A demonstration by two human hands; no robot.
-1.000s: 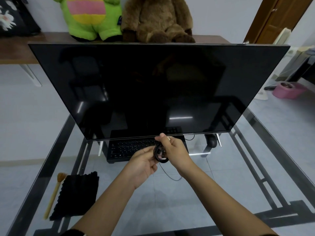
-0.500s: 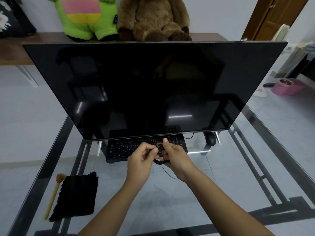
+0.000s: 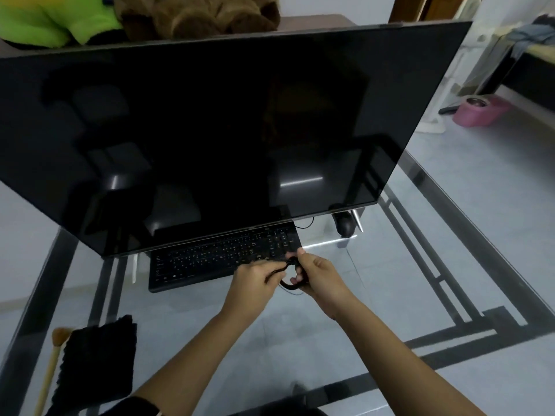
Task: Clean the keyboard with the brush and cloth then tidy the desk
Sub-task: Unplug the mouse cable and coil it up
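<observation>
A black keyboard lies on the glass desk, half tucked under the big dark monitor. Just in front of its right end, both hands hold a coiled black cable. My right hand grips the coil, fingers curled round it. My left hand pinches a strand of the same cable. A folded black cloth lies at the desk's near left. Beside it, further left, is a brush with a pale wooden handle and tan bristles.
A black mouse sits under the monitor's right corner, by a silver stand leg. Green and brown plush toys sit on a shelf behind the monitor. A pink bowl stands on the floor at the right.
The hands with the coiled cable have come down toward the desk in front of the keyboard's right end, and the left hand has shifted its pinch. The camera has tilted down.
</observation>
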